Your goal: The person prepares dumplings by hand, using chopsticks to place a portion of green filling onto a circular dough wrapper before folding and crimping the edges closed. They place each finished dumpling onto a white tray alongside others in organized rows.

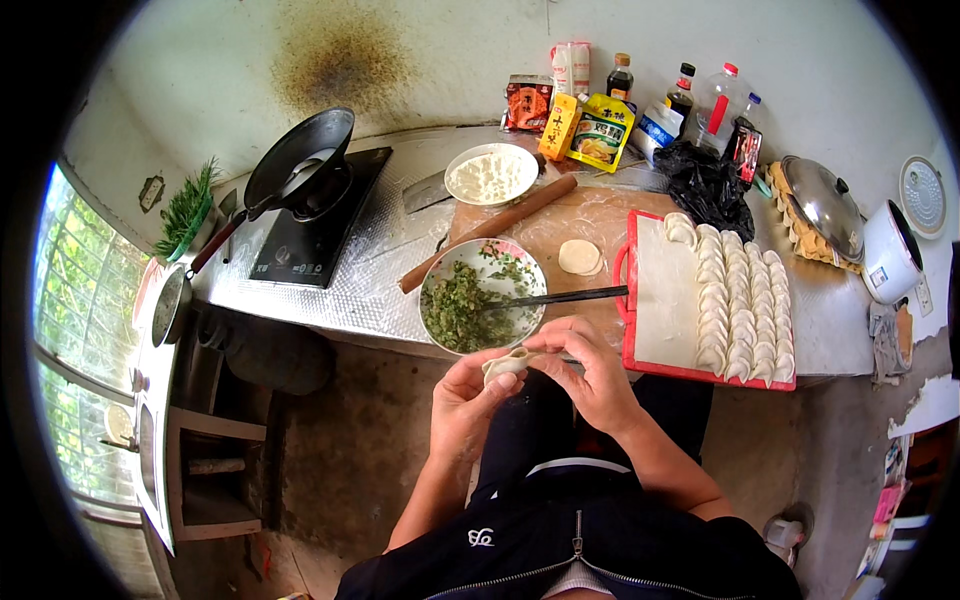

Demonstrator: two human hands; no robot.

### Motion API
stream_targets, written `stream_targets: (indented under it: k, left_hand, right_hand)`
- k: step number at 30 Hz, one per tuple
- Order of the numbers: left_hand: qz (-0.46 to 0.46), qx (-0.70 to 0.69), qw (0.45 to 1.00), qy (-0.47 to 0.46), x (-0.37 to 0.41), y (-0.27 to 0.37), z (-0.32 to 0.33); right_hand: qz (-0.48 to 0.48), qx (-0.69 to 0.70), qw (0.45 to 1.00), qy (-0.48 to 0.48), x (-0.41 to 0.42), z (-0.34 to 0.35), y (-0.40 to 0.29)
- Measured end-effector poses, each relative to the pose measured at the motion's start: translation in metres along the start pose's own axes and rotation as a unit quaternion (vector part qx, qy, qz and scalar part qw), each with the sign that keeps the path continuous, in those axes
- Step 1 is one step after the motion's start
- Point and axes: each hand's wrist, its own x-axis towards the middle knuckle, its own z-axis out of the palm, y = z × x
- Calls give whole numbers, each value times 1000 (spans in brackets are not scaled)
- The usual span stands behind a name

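A folded dumpling (508,363) is held between both hands in front of my body, just past the counter's front edge. My left hand (466,397) grips its left side, thumb across the front. The fingertips of my right hand (589,367) pinch the wrapper's right end. Just beyond the hands stands a bowl of chopped green filling (466,307), with dark chopsticks (562,297) resting in it and reaching over to a red-rimmed board (664,300). Several rows of dumplings (739,307) cover the board's right side. Round dough wrappers (580,257) lie stacked on a floured wooden board (592,210).
A rolling pin (495,231) lies behind the filling bowl, near a flour bowl (491,174) and a cleaver (426,192). A wok (300,161) sits on an induction cooker (307,247) at left. Seasoning packets (600,133), bottles, a black plastic bag (705,184) and a lidded pan (817,202) stand behind.
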Motion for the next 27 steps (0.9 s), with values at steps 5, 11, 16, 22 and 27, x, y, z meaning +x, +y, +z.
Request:
stream_targets:
  k: [5, 11, 16, 22, 27]
  left_hand:
    - [3, 35, 999, 9, -2, 3, 8]
    - [-3, 56, 998, 8, -2, 0, 8]
    - [1, 55, 998, 16, -3, 3, 7]
    - [37, 76, 996, 9, -3, 4, 9]
    - [22, 103, 994, 3, -4, 1, 6]
  right_hand:
    - [-10, 0, 1000, -2, -1, -2, -1]
    - [-72, -59, 995, 28, 2, 0, -1]
    - [-81, -67, 994, 26, 2, 0, 2]
    - [-64, -69, 996, 5, 2, -3, -5]
    - [-68, -71, 995, 1, 1, -3, -4]
